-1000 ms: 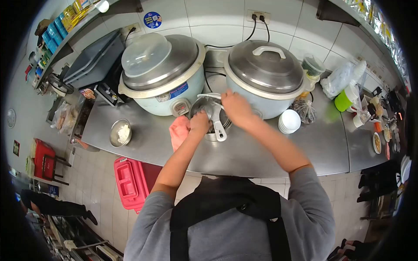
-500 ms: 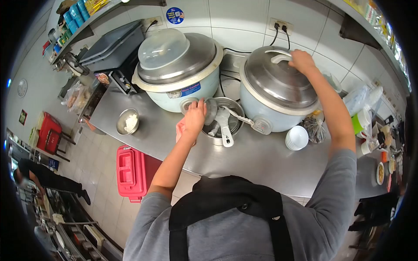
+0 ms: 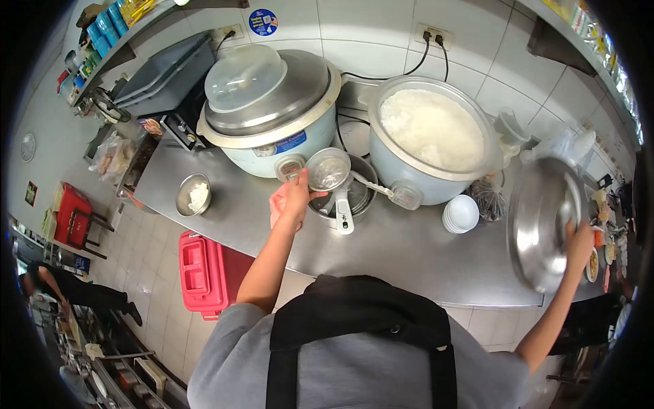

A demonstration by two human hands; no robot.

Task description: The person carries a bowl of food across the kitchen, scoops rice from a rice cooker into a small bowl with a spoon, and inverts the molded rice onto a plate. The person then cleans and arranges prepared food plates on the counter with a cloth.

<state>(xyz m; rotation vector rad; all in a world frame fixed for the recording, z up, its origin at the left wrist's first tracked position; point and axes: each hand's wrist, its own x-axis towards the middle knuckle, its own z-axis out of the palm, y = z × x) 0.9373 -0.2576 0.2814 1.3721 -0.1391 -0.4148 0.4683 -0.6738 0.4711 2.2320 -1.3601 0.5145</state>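
Note:
My left hand (image 3: 297, 199) is closed on a small clear plastic cup (image 3: 329, 169), its round mouth tipped toward me. A pink cloth-like thing (image 3: 278, 203) shows at the same hand; I cannot tell how it is held. Below the cup stands a metal pot (image 3: 368, 199) with a white-handled scoop (image 3: 344, 217) in it. At the far right my right hand (image 3: 579, 242) grips the handle of a big steel lid (image 3: 538, 228), which is tilted on edge. The light blue rice cooker (image 3: 426, 185) is uncovered and full of white rice (image 3: 432, 129).
A second rice cooker (image 3: 252, 162) stands covered on the left, a clear plastic bowl (image 3: 242, 78) upside down on its lid. Stacked white bowls (image 3: 463, 213) and a small metal bowl of rice (image 3: 184, 198) sit on the steel counter (image 3: 409, 255). A person (image 3: 82, 286) is at far left.
My right hand has lifted the lid off the right cooker and carried it to the right, uncovering the rice. My left hand has turned the clear cup so its mouth shows.

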